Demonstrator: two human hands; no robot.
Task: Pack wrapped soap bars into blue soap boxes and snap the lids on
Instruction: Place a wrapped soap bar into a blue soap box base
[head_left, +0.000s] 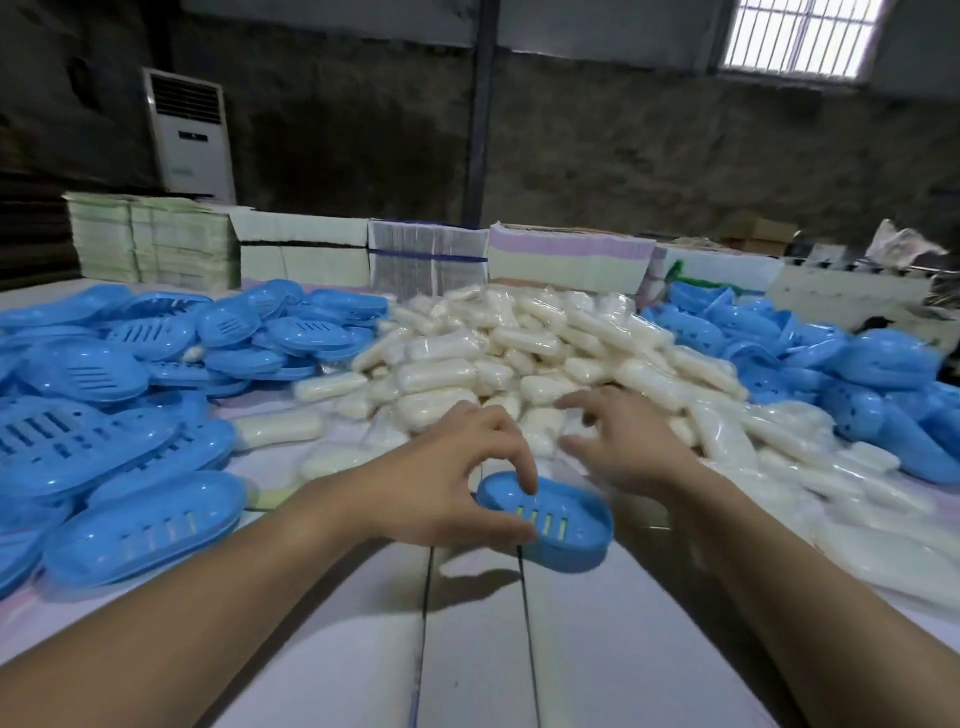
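We see a pale bench (467, 649) spread with goods from edge to edge. Along its far side stand stacks of flat printed cartons (156, 239), and behind them a white air-conditioning unit (189, 135) stands against the dark wall. In the middle of the bench lies a great heap of wrapped soap bars (519, 343), cream-white in clear film, spilling toward the right. To the left of it we find a pile of blue slotted soap boxes (104, 395), closed, with pale soap showing through the slots of the nearest one. To the right lies a pile of blue box parts (883, 374), dotted with holes; what is in them we cannot tell.

Just before the heap, near the middle, sits a single blue soap box (550, 519) with its lid on, yellowish soap visible through the four slots. Our left hand (447, 478) pinches this box at its left end, thumb on the near edge and forefinger on top. Our right hand (618, 441) hangs over the near edge of the soap heap, fingers spread and loosely bent, holding nothing.
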